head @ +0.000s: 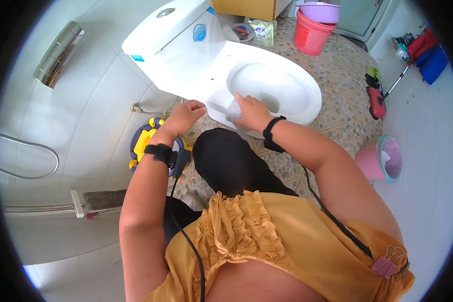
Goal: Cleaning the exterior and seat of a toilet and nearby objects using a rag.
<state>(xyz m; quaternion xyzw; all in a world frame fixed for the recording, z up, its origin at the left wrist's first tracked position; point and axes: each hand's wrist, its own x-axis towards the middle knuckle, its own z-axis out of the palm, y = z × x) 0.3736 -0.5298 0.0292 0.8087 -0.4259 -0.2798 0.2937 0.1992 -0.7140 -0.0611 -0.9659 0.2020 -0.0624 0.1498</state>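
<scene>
My right hand [253, 110] presses a pale grey cloth or sponge [234, 110] against the near side of a white toilet bowl [292, 87], just below the rim. The cloth is mostly hidden under the palm and fingers. My left hand [187, 115] hovers by the toilet's base near the wall, with its fingers curled and the fingertips together; I cannot tell whether anything small is between them. The toilet's seat is absent and the bowl's rim is bare. Its white tank [173, 34] carries blue stickers and a round flush button.
A yellow and dark blue plastic item [145, 141] sits below my left wrist. Beyond the toilet stand a red bucket [312, 36] with a purple basin [319, 12], and a detergent bag [263, 32]. At right are a pink bin [370, 162] and a red floor sweeper [377, 102].
</scene>
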